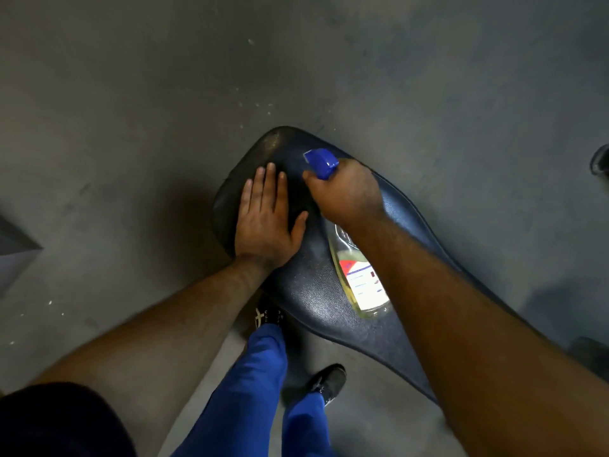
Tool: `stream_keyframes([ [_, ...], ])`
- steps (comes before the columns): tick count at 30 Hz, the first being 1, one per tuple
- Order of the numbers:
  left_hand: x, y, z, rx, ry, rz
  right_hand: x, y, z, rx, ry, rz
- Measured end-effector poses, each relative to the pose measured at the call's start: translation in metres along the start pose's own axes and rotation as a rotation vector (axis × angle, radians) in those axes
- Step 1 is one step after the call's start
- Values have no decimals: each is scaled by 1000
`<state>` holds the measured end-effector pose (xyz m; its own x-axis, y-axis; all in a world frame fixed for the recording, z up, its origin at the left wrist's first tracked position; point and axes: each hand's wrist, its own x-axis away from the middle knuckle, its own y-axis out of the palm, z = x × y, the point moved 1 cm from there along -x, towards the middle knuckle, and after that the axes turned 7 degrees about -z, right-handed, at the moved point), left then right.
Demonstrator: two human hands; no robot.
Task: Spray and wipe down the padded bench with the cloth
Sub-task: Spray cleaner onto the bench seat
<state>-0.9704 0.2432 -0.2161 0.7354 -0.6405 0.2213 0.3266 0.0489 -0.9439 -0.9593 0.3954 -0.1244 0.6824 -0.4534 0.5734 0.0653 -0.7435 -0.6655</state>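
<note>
Left hand point(268, 222) lies flat, fingers straight, pressing a dark cloth point(296, 196) onto the far end of the bench point(316, 291); the cloth is hard to tell from the black padding. Right hand point(346, 192) grips the neck of a spray bottle point(361, 278), finger on the trigger, blue nozzle point(321, 161) aimed at the far end, above the padding. Blue trousers point(257, 384) and black shoes point(329, 380) show below on the grey floor point(131, 110).
</note>
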Motion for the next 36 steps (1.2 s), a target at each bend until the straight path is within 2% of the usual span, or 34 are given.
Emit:
stream_keyframes([
  [7,7,-4,13,-71,13,-8,31,-7,22,7,39,-29],
  [13,51,21,85,-3,267,-9,69,-22,69,-56,170,101],
  [18,63,47,114,-81,257,-121,78,-17,104,-63,183,132],
  [24,61,44,121,-236,212,-161,102,-18,132,-163,264,170],
  [28,87,46,157,-166,354,-121,136,-27,165,-253,352,233],
  [32,118,68,204,-60,452,-180,163,-33,202,-209,394,303],
  [36,125,88,216,-275,395,-251,172,-35,228,-198,410,306],
])
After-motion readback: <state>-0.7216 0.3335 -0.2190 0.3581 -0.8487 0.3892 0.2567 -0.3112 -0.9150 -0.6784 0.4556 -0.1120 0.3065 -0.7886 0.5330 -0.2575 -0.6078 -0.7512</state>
